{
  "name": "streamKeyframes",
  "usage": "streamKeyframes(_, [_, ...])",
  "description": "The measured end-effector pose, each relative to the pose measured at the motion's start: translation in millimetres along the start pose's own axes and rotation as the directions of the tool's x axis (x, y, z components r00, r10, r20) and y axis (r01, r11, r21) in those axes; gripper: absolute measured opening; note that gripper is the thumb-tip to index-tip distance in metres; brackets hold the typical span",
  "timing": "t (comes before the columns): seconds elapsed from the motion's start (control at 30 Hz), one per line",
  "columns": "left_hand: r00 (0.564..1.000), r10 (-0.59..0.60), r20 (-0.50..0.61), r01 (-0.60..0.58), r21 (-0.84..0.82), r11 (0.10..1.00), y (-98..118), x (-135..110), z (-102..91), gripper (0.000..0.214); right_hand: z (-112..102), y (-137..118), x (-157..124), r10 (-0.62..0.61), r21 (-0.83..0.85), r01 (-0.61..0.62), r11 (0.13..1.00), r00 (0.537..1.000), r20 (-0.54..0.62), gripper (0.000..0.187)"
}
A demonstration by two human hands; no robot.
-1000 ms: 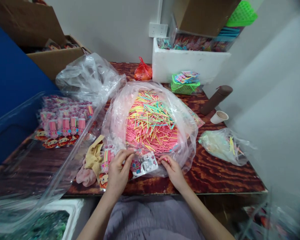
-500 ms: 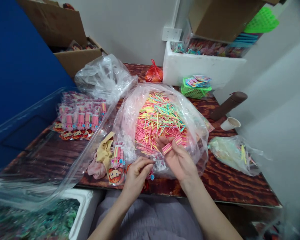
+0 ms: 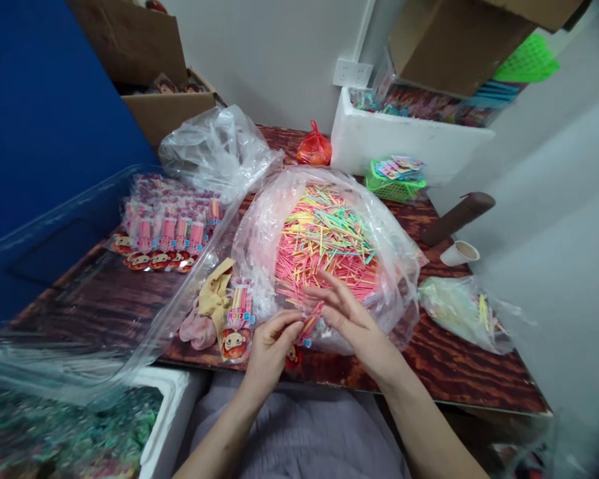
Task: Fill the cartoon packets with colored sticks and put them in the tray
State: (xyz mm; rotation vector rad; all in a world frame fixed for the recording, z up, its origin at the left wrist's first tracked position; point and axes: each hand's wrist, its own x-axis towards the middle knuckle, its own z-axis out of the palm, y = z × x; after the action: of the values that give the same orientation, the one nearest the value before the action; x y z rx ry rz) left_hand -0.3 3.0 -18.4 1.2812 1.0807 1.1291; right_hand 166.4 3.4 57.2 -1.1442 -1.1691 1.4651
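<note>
My left hand (image 3: 272, 344) pinches a small clear packet (image 3: 305, 330) at the table's near edge. My right hand (image 3: 352, 318) meets it there, thumb and forefinger closed on a few pink sticks (image 3: 313, 314) at the packet's mouth, other fingers spread. Just behind both hands lies a big open plastic bag (image 3: 259, 233) heaped with pink, yellow and green sticks (image 3: 324, 243). A filled packet with a cartoon face (image 3: 235, 319) lies left of my left hand, beside a yellow and pink cloth (image 3: 207, 309).
A clear bin (image 3: 80, 286) at left holds rows of filled packets (image 3: 167, 223). A crumpled bag (image 3: 214, 150), a red bag (image 3: 313, 150), a white foam box (image 3: 404, 136), a green basket (image 3: 394, 183), a brown flask (image 3: 456, 216), a cup (image 3: 459, 253) and a small bag (image 3: 459, 309) ring the table.
My right hand lifted a few pink sticks from the heap and has come down to the packet in my left hand. The view shifted left.
</note>
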Motion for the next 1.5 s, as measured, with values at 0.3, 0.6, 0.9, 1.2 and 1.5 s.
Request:
streamKeyframes(0.3, [0.985,-0.15,-0.08,0.128,-0.237,0.963,-10,-4,-15.4,0.027,-67,70,17,-0.27,-0.865,0.034,0.5,0.956,-0.118,0.014])
streamKeyframes(0.6, [0.988,-0.142,-0.062,0.131,-0.153,0.979,-3,-10,-17.3,0.018,-65,80,13,-0.316,-0.987,0.034,0.159,0.949,-0.018,0.017])
streamKeyframes(0.9, [0.997,-0.074,0.017,0.075,-0.082,0.994,-1,-12,-7.6,0.013,3,-2,-8,-0.491,-0.359,0.363,0.86,0.781,-0.386,0.034])
streamKeyframes(1.2, [0.987,-0.16,0.018,0.161,-0.137,0.977,4,-14,-8.7,0.015,28,23,-7,-0.393,-0.331,0.286,0.899,0.861,-0.323,0.006])
streamKeyframes(1.5, [0.968,-0.252,-0.018,0.244,-0.19,0.951,0,-17,-23.9,0.022,27,28,-11,-0.289,-0.444,0.235,0.865,0.955,-0.058,0.014])
